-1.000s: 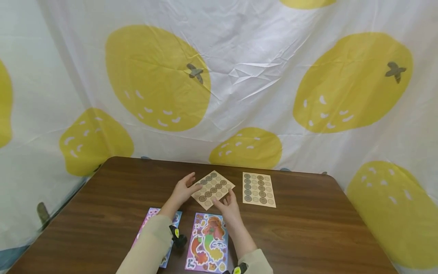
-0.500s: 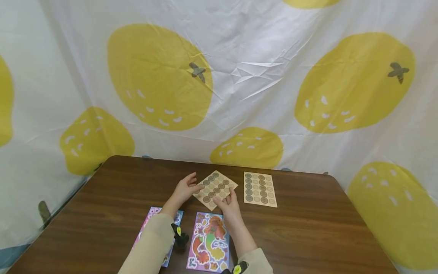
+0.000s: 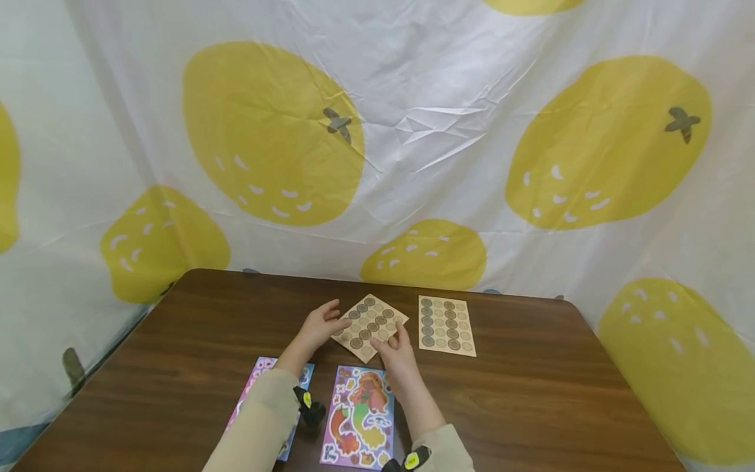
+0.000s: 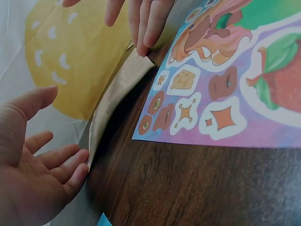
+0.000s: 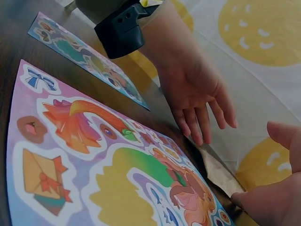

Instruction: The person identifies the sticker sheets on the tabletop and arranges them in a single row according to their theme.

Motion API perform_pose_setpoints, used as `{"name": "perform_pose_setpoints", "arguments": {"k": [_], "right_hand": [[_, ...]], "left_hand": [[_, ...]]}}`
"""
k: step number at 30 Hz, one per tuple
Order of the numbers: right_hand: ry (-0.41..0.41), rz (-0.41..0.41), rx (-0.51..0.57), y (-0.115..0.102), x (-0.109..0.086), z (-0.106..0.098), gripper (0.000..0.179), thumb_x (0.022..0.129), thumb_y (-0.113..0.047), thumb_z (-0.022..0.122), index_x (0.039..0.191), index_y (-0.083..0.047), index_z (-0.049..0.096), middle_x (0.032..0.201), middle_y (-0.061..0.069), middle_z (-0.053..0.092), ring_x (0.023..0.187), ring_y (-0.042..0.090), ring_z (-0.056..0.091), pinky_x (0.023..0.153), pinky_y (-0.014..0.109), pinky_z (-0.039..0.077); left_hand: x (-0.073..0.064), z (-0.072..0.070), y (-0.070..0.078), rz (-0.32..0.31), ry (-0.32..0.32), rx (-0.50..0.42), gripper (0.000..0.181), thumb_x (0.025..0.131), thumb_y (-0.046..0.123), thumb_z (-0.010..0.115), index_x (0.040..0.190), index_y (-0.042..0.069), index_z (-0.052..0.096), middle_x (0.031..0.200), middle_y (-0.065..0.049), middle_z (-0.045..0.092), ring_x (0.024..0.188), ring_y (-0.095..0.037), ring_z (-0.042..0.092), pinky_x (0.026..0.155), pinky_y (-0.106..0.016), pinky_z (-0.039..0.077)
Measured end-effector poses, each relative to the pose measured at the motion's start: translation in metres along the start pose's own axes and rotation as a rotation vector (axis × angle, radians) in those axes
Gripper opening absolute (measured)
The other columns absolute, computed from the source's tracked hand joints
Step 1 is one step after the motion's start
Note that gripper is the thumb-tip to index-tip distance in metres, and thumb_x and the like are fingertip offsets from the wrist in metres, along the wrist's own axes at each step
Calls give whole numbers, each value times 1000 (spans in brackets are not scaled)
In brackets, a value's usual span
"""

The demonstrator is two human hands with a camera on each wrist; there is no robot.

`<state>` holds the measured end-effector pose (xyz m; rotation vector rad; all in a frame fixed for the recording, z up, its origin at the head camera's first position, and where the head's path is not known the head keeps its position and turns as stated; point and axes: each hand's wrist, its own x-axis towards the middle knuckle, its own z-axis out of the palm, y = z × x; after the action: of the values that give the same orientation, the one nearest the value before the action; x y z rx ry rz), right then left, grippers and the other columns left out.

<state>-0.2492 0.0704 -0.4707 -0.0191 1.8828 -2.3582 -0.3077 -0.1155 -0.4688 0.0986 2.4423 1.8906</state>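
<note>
A tan sheet of round, coin-like stickers [image 3: 370,313] is raised at a slant over the table, between the two hands. My left hand [image 3: 314,332] is at its left corner, thumb overlapping the sheet and fingers loosely extended. In the left wrist view, the outer fingertips of the left hand [image 4: 40,174] meet the sheet's edge [image 4: 110,103], with the thumb standing apart. My right hand [image 3: 398,362] touches the opposite edge, its thumb and fingers spread. The right wrist view has a fingertip of the right hand [image 5: 275,195] against the sheet's end [image 5: 220,174].
A second tan sticker sheet [image 3: 445,326] lies to the right. A colourful mermaid sticker sheet [image 3: 358,416] lies nearer on the brown table [image 3: 531,393]. Another colourful sheet [image 3: 255,380] is partly under the left forearm. A lemon-print curtain [image 3: 436,190] hangs behind the table.
The tan sheet shifted slightly to the right between the hands. Both hands keep nearly the same places.
</note>
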Motion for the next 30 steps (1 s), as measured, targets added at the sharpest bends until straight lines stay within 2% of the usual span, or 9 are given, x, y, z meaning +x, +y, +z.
{"name": "perform_pose_setpoints", "arguments": {"k": [4,7,10,13,17,22,30], "right_hand": [[-23,-7,58,0,2,-3,84,94,-7,56,151,-1,-6,147,42,-2,138,48,9,112,50,13],[-34,-18,109,1,4,-4,85,93,-5,55,150,0,-8,147,41,6,138,45,15,113,49,13],[-38,-24,142,2,5,-4,84,93,-4,55,150,0,-8,146,38,15,137,45,18,113,51,12],[-42,13,160,3,3,-3,82,95,-7,53,151,-3,-7,149,34,11,137,50,15,111,57,5],[-48,60,148,5,0,-2,80,97,-10,51,152,-6,-7,152,31,-1,136,54,8,110,61,1],[-63,31,121,3,1,-1,78,97,-10,49,151,-3,-6,153,30,-5,138,49,8,112,55,7],[-101,35,86,3,5,0,72,99,-10,45,152,-3,-3,153,31,4,140,45,6,113,54,4]], "left_hand": [[1,2,1,-17,-18,-12,68,90,15,67,146,-3,33,137,-31,44,124,-42,46,99,-54,40],[0,4,0,-30,-27,-22,69,89,16,68,146,-1,34,136,-30,46,122,-41,47,98,-54,40],[0,4,-1,-31,-18,-35,69,88,17,69,145,-1,35,134,-30,47,122,-41,47,97,-53,41],[-2,5,-4,-36,-12,-50,69,88,17,69,145,-1,35,132,-31,49,120,-41,49,97,-52,41],[-6,8,-7,-43,-20,-67,68,88,16,69,145,-2,35,128,-32,52,115,-40,54,95,-49,45],[-6,11,-4,-29,-20,-91,68,88,16,68,144,-3,35,119,-27,60,106,-34,61,87,-42,50],[-7,12,-2,-27,-20,-103,69,88,16,70,144,-3,35,115,-23,64,105,-33,62,86,-40,50]]}}
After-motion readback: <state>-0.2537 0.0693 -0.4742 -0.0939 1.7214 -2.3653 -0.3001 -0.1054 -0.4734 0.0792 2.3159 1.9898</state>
